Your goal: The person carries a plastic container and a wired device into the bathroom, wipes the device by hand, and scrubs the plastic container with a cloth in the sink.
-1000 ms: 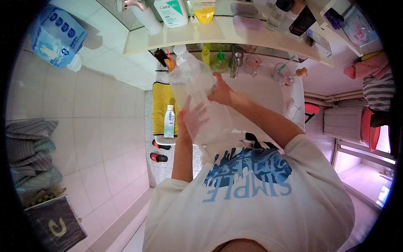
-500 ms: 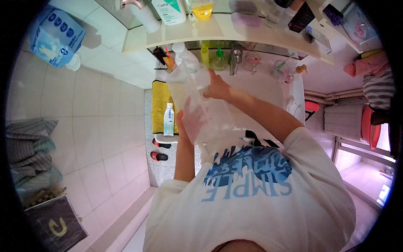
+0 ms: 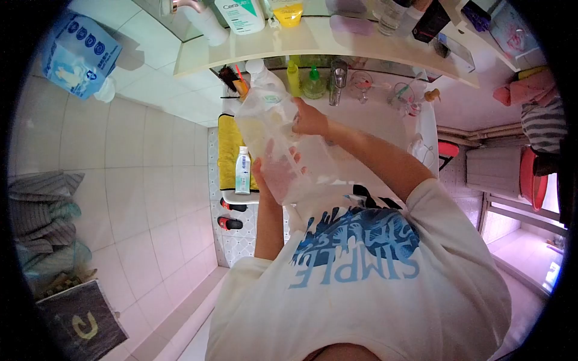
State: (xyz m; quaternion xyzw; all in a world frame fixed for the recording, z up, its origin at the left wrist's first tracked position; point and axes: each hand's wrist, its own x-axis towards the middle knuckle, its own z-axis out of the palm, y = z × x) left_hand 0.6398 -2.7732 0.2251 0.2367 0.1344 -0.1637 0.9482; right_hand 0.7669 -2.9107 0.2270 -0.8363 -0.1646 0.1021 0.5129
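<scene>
A translucent plastic container (image 3: 255,129) is held tilted over the white sink (image 3: 382,129). My left hand (image 3: 261,179) supports it from the left and underneath; its fingers show faintly through the plastic. On the far right side, my right hand (image 3: 310,117) is closed on the container's edge, thumb toward the faucet. A white tube with blue lettering (image 3: 242,171) rests beside my left hand on a yellow towel (image 3: 227,141). Close beyond the container stand a white bottle (image 3: 263,73), a yellow bottle (image 3: 293,78) and a green pump bottle (image 3: 314,84).
A metal faucet (image 3: 338,81) rises at the sink's back, with clear glasses (image 3: 402,95) to its right. Overhead, a shelf (image 3: 325,45) carries toiletries, including a white pump bottle (image 3: 242,17). A blue pouch (image 3: 81,55) hangs on the left wall. Slippers (image 3: 230,223) lie on the floor.
The container has shifted and turned slightly in my hands, and more of my left fingers show through it. My right hand has moved slightly left and keeps its grip.
</scene>
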